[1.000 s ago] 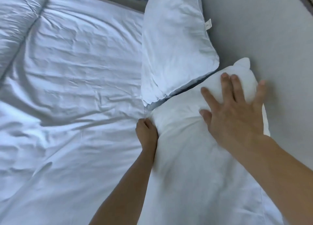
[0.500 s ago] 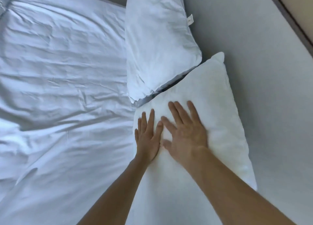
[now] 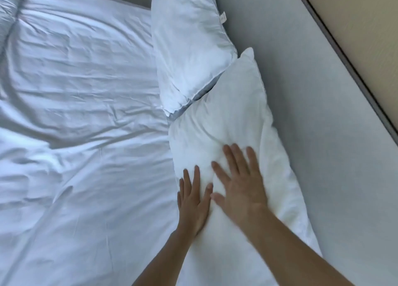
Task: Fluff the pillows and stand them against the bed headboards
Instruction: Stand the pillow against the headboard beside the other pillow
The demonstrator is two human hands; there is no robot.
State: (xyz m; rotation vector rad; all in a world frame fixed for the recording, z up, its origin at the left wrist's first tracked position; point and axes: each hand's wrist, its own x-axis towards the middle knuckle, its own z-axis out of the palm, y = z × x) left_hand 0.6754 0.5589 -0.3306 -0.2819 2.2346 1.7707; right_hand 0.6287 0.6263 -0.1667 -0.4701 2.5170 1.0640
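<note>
Both hands lie flat, fingers spread, on the near pillow (image 3: 232, 117), the left hand (image 3: 195, 201) at its bed-side edge and the right hand (image 3: 241, 184) just beside it, thumbs almost touching. This white pillow leans against the grey headboard (image 3: 312, 96). A second pillow (image 3: 189, 48) stands beyond it, its lower corner overlapping the near one. The wrinkled white duvet (image 3: 81, 124) covers the bed to the left.

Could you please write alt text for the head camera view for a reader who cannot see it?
Both hands, left hand and right hand, press flat on a white pillow leaning against a grey headboard; a second pillow stands beyond.
</note>
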